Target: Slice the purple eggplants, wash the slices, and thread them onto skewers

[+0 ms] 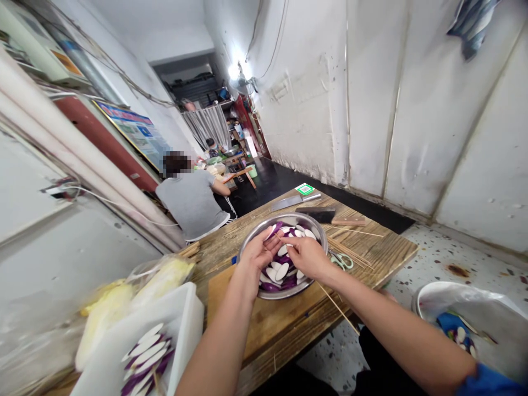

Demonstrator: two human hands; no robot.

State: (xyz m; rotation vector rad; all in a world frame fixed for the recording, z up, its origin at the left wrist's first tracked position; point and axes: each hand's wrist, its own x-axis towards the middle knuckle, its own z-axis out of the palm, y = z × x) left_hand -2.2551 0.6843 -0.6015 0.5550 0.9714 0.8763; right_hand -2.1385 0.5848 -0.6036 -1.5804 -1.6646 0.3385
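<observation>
A metal bowl (284,297) full of oval eggplant slices (282,271), white with purple skin, stands on the wooden table. Over it, my left hand (259,251) is palm up, its fingers curled around an eggplant slice (272,230). My right hand (308,256) is closed in a pinch on a thin wooden skewer (338,309), whose long end sticks out below the wrist toward me. The skewer's front end is near the slice; whether it pierces it is too small to tell.
A cutting board (225,297) lies under the bowl's near side. Beyond are a cleaver (317,213), a knife (286,203), scissors (343,260) and loose skewers (359,258). Left, a white box (193,313) holds skewered eggplant (148,352). A lined bin (427,294) stands right; a person (192,203) sits ahead.
</observation>
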